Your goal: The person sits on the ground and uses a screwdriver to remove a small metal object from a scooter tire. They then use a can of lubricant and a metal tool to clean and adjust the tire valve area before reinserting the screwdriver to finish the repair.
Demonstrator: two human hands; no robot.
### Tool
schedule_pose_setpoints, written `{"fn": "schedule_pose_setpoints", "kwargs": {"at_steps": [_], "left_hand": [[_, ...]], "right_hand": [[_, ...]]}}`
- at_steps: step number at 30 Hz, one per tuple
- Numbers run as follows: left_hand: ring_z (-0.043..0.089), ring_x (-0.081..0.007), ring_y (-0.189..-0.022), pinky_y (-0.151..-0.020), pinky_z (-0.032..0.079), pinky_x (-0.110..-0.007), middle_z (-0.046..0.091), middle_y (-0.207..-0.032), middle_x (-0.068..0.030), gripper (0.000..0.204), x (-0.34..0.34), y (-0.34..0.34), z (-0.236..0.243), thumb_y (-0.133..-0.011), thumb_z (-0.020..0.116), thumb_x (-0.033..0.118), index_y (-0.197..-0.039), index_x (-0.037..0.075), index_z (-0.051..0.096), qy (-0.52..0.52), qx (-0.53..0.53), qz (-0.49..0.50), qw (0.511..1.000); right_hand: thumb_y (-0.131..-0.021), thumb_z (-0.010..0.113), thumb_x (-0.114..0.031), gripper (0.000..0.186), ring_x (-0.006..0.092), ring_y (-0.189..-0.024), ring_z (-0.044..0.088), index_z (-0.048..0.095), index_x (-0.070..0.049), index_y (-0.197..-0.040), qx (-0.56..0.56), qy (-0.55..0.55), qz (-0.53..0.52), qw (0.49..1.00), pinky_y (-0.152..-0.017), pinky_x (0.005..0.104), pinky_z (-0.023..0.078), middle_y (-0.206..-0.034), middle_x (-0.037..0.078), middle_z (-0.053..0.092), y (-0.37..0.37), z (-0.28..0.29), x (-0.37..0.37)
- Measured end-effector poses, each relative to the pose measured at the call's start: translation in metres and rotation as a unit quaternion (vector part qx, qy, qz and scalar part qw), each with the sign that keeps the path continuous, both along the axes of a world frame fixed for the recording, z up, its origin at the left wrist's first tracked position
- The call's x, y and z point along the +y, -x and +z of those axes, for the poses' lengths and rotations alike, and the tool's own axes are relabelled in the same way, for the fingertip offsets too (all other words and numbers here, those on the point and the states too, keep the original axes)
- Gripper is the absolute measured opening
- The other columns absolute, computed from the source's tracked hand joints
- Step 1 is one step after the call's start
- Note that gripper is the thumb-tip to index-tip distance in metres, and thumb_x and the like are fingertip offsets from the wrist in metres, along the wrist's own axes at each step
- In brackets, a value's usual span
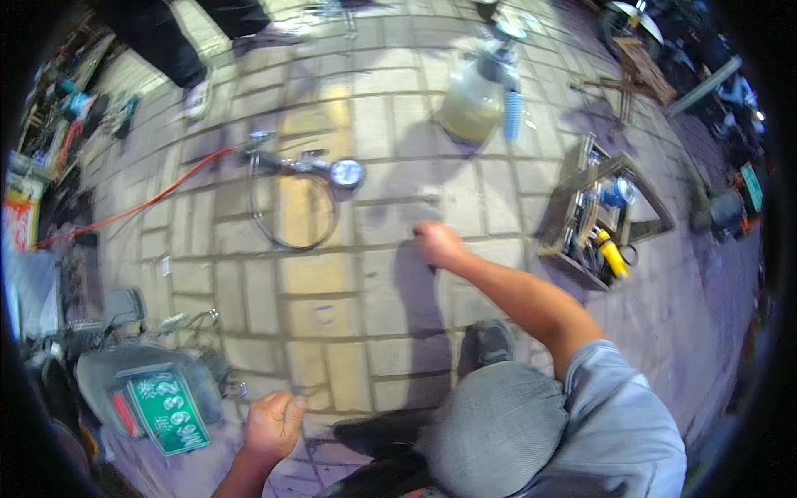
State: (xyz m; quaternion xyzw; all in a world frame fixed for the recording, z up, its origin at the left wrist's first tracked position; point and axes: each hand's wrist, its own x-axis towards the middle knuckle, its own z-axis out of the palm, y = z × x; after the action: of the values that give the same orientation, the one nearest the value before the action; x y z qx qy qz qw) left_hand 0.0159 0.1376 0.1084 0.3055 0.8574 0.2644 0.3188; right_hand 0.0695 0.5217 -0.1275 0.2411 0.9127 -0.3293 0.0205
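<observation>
Over the paving blocks my right hand [440, 245] is stretched forward, its fingers closed. A small dark bit shows at the fingers, but blur hides what it is. Lower down, my left hand [276, 423] is curled into a fist with the thumb along its side; its inside is hidden. Ahead and left of my right hand lies a tyre inflator with a round gauge [345, 173], its black hose [290, 246] looped on the ground. Beyond that hand stands a translucent pump sprayer [471, 104] with yellowish liquid in it.
An open tool tray [610, 282] on the right holds tools and a yellow bottle [613, 253]. A red air hose [158, 192] crosses the left. Near my left hand is a vehicle's rear with a green plate [168, 408]. Another person's legs [158, 41] stand far left.
</observation>
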Motion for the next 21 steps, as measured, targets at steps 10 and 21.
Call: {"fn": "schedule_pose_setpoints", "kwargs": {"at_steps": [10,21], "left_hand": [[0.055,-0.0194,-0.102,-0.083,0.047,-0.035,0.054,-0.118,-0.0068,0.044,0.201,-0.065,-0.133,-0.095,0.05,0.034,-0.128,0.006,0.043,-0.259,-0.525,0.399,0.706],[0.059,-0.0147,-0.071,-0.064,0.049,-0.027,0.064,-0.088,-0.0111,0.024,0.226,-0.062,-0.16,-0.088,0.045,0.004,-0.107,-0.002,0.058,-0.153,-0.294,0.328,0.885]], "right_hand": [[-0.09,0.057,-0.031,0.034,0.0266,-0.083,0.058,0.059,0.001,-0.099,0.265,0.288,-0.036,0.919,-0.075,0.0376,0.046,-0.089,0.016,0.059,-0.03,0.078,-0.059],[-0.088,0.058,-0.019,0.027,0.0188,-0.104,0.054,0.06,-0.003,-0.11,0.271,0.155,-0.196,0.93,-0.091,0.034,0.043,-0.11,0.01,0.058,-0.166,0.189,0.073]]}}
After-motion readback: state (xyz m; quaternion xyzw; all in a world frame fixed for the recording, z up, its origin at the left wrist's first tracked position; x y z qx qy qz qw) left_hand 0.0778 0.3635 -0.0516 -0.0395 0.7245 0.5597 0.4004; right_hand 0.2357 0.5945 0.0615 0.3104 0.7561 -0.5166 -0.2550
